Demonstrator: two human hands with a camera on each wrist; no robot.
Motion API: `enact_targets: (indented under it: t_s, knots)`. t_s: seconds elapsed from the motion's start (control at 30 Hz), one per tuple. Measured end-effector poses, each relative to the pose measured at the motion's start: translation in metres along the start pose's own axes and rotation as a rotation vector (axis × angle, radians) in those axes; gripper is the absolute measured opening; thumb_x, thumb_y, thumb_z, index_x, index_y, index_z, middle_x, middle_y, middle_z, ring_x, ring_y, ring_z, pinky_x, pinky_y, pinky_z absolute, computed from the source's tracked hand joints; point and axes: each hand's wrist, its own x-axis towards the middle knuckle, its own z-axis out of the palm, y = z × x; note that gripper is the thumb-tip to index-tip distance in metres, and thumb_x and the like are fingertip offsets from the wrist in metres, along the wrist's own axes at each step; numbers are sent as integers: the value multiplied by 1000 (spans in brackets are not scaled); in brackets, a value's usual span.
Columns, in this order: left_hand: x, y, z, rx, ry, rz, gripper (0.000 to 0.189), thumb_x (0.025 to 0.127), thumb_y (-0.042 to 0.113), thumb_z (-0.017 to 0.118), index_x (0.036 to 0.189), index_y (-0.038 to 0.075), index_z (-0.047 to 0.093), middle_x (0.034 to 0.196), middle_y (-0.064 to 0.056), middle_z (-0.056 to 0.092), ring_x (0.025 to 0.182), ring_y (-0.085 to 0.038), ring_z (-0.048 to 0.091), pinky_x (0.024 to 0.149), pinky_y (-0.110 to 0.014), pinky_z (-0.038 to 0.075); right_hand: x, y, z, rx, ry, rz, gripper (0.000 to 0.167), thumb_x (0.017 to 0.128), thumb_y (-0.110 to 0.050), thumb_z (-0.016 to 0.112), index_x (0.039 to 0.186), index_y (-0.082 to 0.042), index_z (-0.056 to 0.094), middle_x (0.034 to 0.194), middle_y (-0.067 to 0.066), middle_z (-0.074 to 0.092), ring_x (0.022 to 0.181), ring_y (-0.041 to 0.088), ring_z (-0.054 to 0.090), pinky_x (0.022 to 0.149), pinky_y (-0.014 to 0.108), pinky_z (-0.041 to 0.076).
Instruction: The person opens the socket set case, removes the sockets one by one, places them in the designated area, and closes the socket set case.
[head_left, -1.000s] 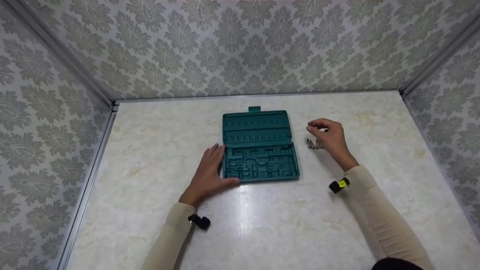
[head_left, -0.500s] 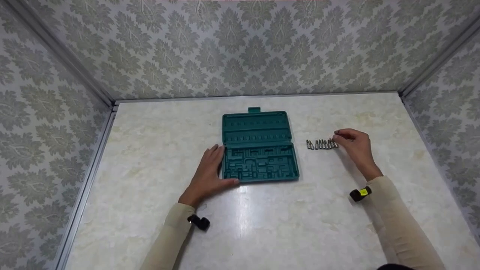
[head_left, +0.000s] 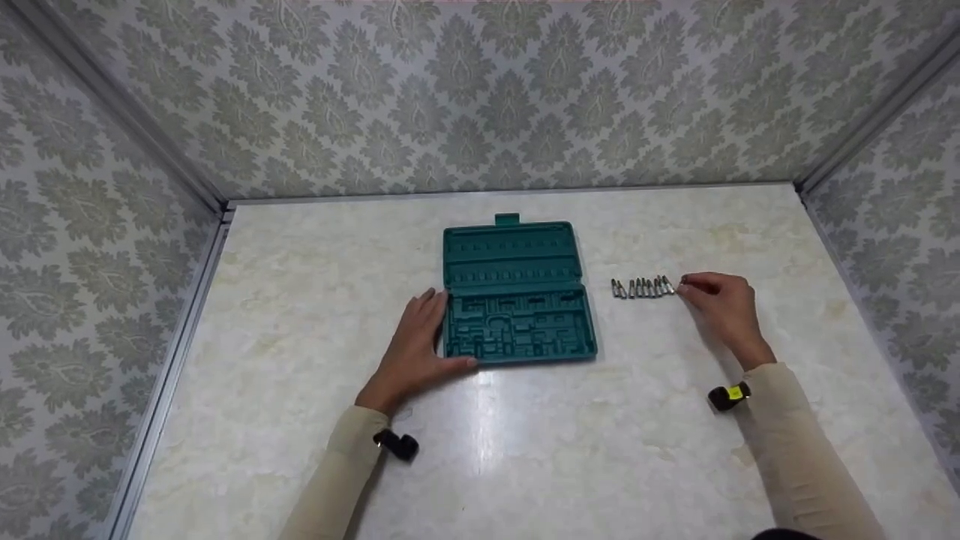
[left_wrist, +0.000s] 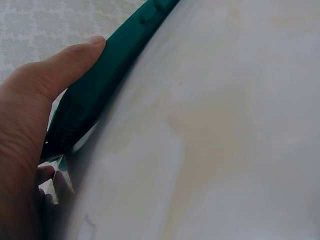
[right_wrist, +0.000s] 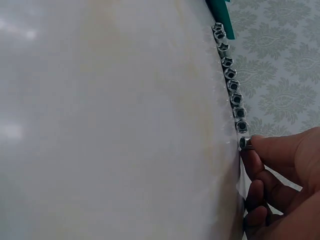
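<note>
A green plastic case (head_left: 525, 360) lies unfolded on the table, with moulded slots in both halves and its latch tab at the back. My left hand (head_left: 412, 352) rests against its near left corner. The straight thumb lies along the front edge, and the fingers touch the left side. To the right of the case stands a row of small metal bit sockets (head_left: 643, 289), with square holes in their near ends. At the row's right end my right hand (head_left: 724, 307) pinches one bit socket (right_wrist: 243, 143) between thumb and index finger, low at the tabletop.
The pale marbled table (head_left: 570, 442) ends at a patterned back wall (head_left: 510, 97). Patterned side panels with metal frames stand to left and right.
My right hand has moved right and down from above the row's left part to its right end, uncovering the bit sockets. The left hand and the case stay put.
</note>
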Motion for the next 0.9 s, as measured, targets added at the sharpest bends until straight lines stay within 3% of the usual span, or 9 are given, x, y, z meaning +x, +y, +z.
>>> enact_targets:
  t_s: [0.4, 0.9]
  knots:
    - [-2, 1, 1, -19, 7, 10, 132, 79, 81, 81, 178, 19, 19, 184, -8, 18, 171, -32, 7, 136, -57, 14, -1, 0, 0, 8, 11, -25, 33, 104, -29, 80, 122, -2, 84, 122, 21, 79, 93, 1, 67, 78, 14, 52]
    - [-1, 1, -1, -25, -11, -33, 134, 78, 85, 80, 179, 24, 18, 185, -3, 16, 171, -31, 4, 135, -58, 14, -1, -3, 11, -25, 42, -17, 29, 107, -24, 77, 125, -3, 83, 124, 18, 80, 101, 7, 68, 82, 15, 51]
